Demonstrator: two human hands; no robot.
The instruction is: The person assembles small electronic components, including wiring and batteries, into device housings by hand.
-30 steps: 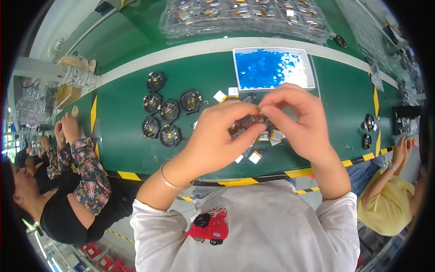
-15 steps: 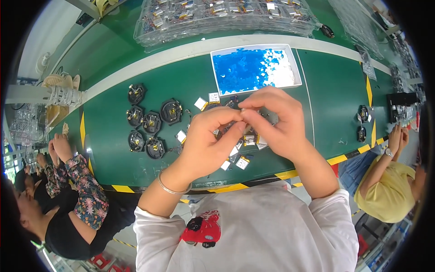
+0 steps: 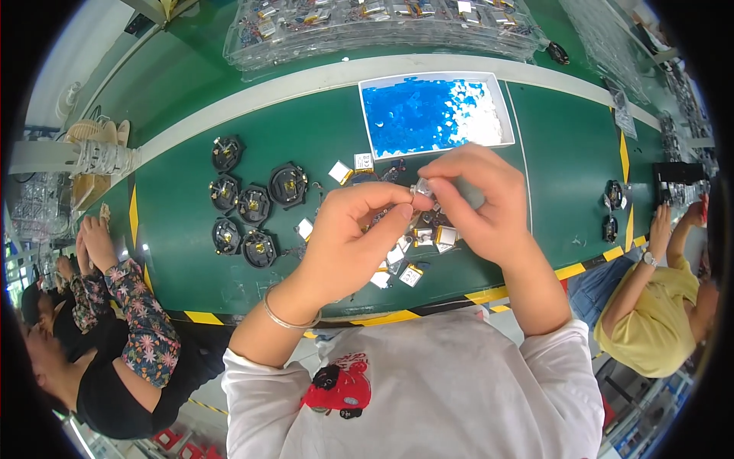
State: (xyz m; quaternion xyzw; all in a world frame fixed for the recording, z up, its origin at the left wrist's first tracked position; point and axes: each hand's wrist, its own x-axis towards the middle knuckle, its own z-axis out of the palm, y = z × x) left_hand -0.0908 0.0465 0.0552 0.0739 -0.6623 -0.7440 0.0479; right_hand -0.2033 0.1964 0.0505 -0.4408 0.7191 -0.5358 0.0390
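My left hand is closed, its thumb and forefinger pinched together above the green bench; what lies inside that pinch is hidden. Against its fingertips, my right hand pinches a small silvery piece, too small to identify surely. Beneath both hands spreads a loose pile of small silver pouch batteries with wires and dark little parts, partly covered by my fingers. Left of the pile sit several black round housings with yellowish parts inside.
Beyond my hands stands a white tray of small blue and white pieces. Clear plastic trays of batteries sit farther back. Two black housings lie at the right. Striped tape marks the near edge; other people work at both sides.
My right hand has shifted slightly right, its fingers drawing a little away from the left fingertips. The small silvery piece now shows between them. The housings and tray stay put.
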